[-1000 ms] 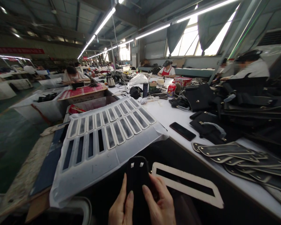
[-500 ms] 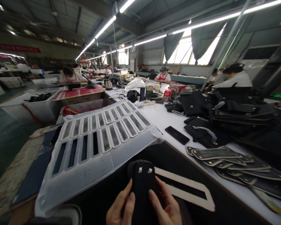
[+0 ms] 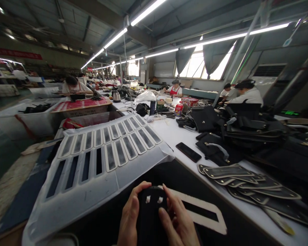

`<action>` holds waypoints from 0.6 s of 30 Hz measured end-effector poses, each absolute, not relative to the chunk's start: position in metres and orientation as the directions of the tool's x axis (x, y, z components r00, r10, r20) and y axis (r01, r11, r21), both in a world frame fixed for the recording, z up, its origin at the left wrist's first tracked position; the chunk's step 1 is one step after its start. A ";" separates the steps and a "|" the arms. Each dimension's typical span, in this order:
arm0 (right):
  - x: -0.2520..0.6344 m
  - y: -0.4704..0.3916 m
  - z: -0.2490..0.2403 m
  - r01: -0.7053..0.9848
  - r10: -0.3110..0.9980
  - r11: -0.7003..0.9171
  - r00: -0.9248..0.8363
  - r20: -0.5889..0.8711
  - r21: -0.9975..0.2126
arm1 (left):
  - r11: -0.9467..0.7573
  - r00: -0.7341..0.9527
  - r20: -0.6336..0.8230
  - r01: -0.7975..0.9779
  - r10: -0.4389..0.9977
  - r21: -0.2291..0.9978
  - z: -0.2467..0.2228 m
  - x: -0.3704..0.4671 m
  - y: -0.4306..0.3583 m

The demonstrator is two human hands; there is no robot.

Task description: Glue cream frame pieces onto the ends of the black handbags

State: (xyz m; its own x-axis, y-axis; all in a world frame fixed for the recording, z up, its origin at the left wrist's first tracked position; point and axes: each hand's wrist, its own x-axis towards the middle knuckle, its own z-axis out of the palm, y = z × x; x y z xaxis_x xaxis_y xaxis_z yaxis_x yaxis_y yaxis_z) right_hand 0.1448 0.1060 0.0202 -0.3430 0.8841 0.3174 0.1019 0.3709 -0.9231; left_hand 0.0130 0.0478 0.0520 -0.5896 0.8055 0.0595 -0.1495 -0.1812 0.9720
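Between my two hands is a black rounded strap-like piece [image 3: 151, 218] with two small whitish wrapped studs near its far end. My left hand [image 3: 130, 215] grips its left edge, fingers curled toward the far end. On the opposite edge, my right hand [image 3: 178, 217] holds it, with the thumb lying on the top face below the right stud. The piece's near end runs out of the picture. Just beyond my right hand, a pale oblong frame [image 3: 220, 218] with a long slot lies on the dark surface, partly hidden by that hand.
On the left lies a white sheet [image 3: 100, 188] bearing rows of pale-edged dark strips. A phone [image 3: 188, 152] rests on the white table [image 3: 166, 131]. Pale-edged black straps [image 3: 246, 181] and black bags [image 3: 205, 119] are piled on the right. Several people sit farther off.
Both hands have slid toward the piece's far end, fingers now around its tip. The piece sits slightly lower and further left. The camera view has shifted a little to the right.
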 end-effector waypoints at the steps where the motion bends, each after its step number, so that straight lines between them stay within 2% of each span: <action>1: 0.147 0.114 0.028 0.161 0.838 0.472 -0.387 0.385 -0.867 | -0.185 -0.592 0.074 -0.128 0.803 0.974 0.051 0.013 0.048; 3: 0.150 0.127 0.043 0.226 0.734 0.637 -0.469 0.491 -0.737 | -0.182 -0.593 0.082 -0.111 0.801 0.977 0.050 0.013 0.048; 6: 0.148 0.135 0.054 0.234 0.632 0.756 -0.501 0.591 -0.611 | -0.176 -0.606 0.089 -0.086 0.791 0.981 0.049 0.012 0.050; 11: 0.144 0.133 0.057 0.148 0.566 0.815 -0.408 0.716 -0.560 | -0.172 -0.603 0.098 -0.065 0.792 0.983 0.047 0.011 0.051; 15: 0.144 0.126 0.056 0.047 0.461 0.867 -0.453 0.763 -0.495 | -0.157 -0.574 0.094 -0.062 0.813 0.986 0.041 0.006 0.052; 18: 0.143 0.110 0.051 -0.031 0.485 0.837 -0.422 0.766 -0.546 | -0.148 -0.579 0.079 -0.073 0.812 0.986 0.035 0.000 0.051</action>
